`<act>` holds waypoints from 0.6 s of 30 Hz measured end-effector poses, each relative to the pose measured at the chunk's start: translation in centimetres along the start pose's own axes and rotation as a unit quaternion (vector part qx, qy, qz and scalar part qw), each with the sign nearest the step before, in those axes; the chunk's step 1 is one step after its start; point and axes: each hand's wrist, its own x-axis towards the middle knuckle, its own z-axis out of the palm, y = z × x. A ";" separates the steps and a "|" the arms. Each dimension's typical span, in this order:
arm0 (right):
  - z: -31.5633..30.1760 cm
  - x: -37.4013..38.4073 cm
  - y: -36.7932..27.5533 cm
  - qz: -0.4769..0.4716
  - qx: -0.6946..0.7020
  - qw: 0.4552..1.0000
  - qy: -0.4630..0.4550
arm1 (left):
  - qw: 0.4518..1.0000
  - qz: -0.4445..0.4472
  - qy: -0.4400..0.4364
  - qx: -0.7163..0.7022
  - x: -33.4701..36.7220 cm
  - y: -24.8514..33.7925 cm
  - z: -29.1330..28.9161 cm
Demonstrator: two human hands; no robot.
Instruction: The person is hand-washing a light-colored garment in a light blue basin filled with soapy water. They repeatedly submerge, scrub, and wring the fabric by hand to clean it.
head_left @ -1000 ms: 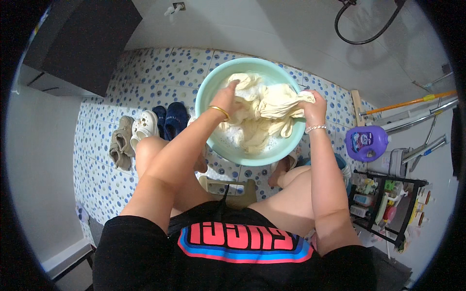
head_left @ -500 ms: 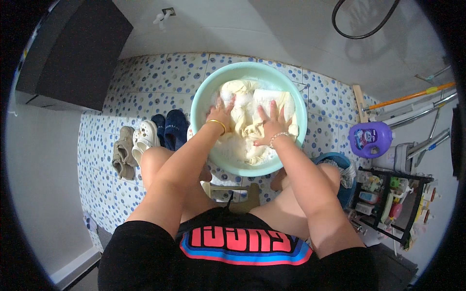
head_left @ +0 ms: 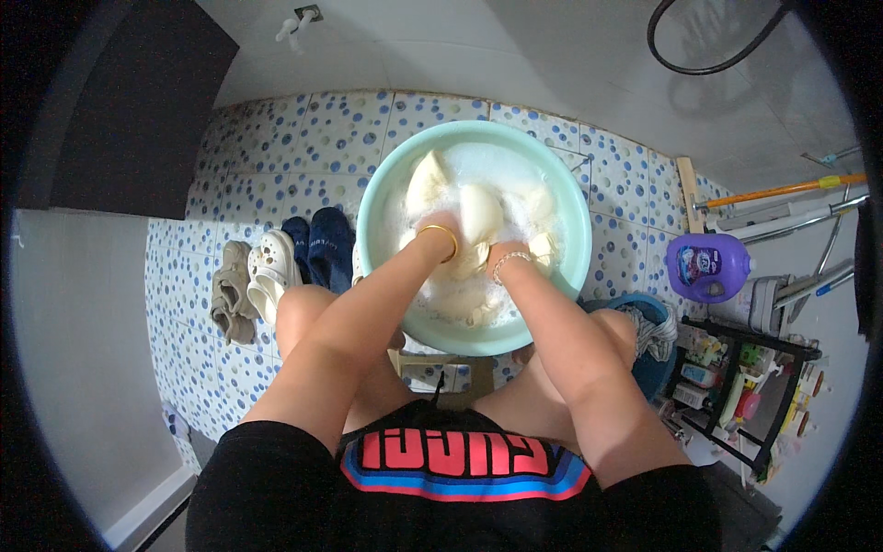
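Note:
A round mint-green basin (head_left: 379,304) stands on the floor in front of me, holding foamy water (head_left: 501,158) and pale yellow cloth (head_left: 480,213). Parts of the cloth bulge above the suds. My left hand (head_left: 438,224), below a gold bangle, is pushed down into the wash left of the middle, its fingers under water. Just to its right, my right hand (head_left: 505,252), with a beaded bracelet at the wrist, is sunk among the cloth folds. Foam and cloth hide the fingers of both hands, so their grip does not show.
Left of the basin are navy slippers (head_left: 332,247), white clogs (head_left: 273,276) and beige shoes (head_left: 234,290). On the right are a purple detergent bottle (head_left: 708,267), a blue bucket (head_left: 655,363) with striped cloth, and a black rack (head_left: 750,345) with several bottles.
Both hands have gone from lying spread on top of the cloth to down in the water, closer together. The cloth has sunk and bunched up, and more foamy water shows.

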 end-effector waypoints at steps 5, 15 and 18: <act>-1.5 -4.3 -0.6 0.004 -0.066 0.985 0.157 | 0.973 0.077 0.158 -0.148 -3.7 0.4 -4.2; -4.0 -8.1 2.5 -0.341 0.363 0.816 0.295 | 0.859 0.188 0.255 -0.402 -9.8 -0.3 -7.5; -3.4 -8.0 2.9 -0.322 0.521 0.759 0.218 | 0.851 0.179 0.288 -0.401 -11.5 -0.2 -8.1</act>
